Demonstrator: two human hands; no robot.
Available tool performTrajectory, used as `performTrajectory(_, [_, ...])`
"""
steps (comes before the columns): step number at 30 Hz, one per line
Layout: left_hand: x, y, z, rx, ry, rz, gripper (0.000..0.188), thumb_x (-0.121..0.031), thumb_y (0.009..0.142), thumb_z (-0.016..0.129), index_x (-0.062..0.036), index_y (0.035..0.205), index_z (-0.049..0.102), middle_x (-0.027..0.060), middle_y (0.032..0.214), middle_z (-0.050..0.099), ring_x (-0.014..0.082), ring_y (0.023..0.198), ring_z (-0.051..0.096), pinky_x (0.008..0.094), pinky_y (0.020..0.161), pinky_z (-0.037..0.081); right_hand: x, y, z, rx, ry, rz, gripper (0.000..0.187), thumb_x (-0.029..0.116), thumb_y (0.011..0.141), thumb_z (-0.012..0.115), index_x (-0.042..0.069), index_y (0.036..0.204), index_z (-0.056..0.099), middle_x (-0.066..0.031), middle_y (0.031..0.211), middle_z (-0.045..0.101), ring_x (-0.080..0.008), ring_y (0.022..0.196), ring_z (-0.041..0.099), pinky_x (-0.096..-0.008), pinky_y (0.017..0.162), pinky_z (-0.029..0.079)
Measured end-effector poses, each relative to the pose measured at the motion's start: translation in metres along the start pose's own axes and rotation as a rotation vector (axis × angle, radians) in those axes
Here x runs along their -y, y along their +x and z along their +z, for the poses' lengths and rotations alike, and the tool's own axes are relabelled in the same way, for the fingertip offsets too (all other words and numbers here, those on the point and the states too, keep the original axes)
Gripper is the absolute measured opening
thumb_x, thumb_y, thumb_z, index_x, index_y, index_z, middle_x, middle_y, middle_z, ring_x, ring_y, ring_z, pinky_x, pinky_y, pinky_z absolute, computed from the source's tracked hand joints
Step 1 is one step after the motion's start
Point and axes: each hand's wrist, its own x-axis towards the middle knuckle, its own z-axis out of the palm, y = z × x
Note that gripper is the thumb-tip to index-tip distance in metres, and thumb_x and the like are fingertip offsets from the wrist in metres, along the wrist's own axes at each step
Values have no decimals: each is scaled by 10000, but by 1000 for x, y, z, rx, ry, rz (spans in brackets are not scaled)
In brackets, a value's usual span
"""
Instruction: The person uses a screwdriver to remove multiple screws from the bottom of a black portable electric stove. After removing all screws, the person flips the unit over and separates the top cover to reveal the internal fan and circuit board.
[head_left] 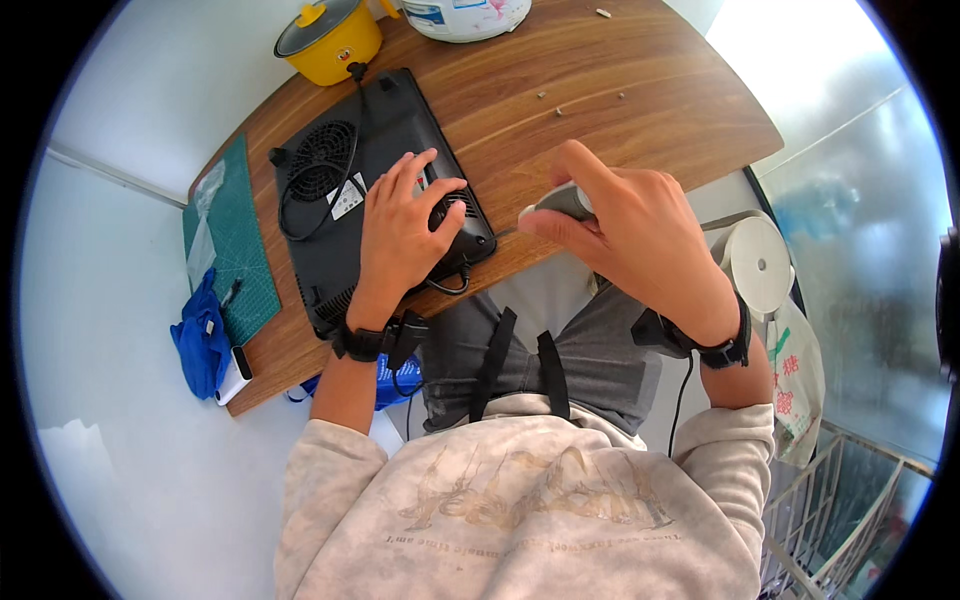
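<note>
A black induction cooker (400, 110) lies bottom up on the wooden table, its round fan grille and a white label showing. Its black cord (352, 150) loops over the underside. My left hand (408, 220) rests on the cooker's near right part, fingers spread and holding nothing. Just right of the cooker, above the table's front edge, my right hand (640, 225) is closed round a grey-handled screwdriver (568, 202). A thin shaft seems to point from it toward the cooker's corner; its tip is hard to make out.
At the back stand a yellow electric pot (335, 45) and a white rounded appliance (468, 18). A green cutting mat (240, 250), a blue cloth (203, 340) and a white box-shaped thing (234, 375) lie left. Small bits (559, 112) dot the table. A white roll (762, 264) is at right.
</note>
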Motion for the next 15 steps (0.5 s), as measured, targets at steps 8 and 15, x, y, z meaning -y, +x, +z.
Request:
performTrajectory(8, [1, 1, 1, 1, -16, 9, 267, -323, 960, 646, -212, 1180, 749, 82, 1491, 547, 338, 1425, 447, 480, 1176, 339, -2, -30, 16, -199, 228, -65, 274, 220, 922, 748, 59, 1020, 549, -118, 857, 683, -326, 679, 666, -426, 584, 516])
performTrajectory(15, [-1, 1, 0, 9, -14, -3, 267, -329, 963, 644, -217, 1180, 750, 75, 1496, 544, 334, 1429, 446, 485, 1177, 337, -2, -50, 21, -170, 222, -23, 249, 133, 896, 764, 46, 1066, 604, -89, 873, 658, -311, 727, 672, -387, 615, 527])
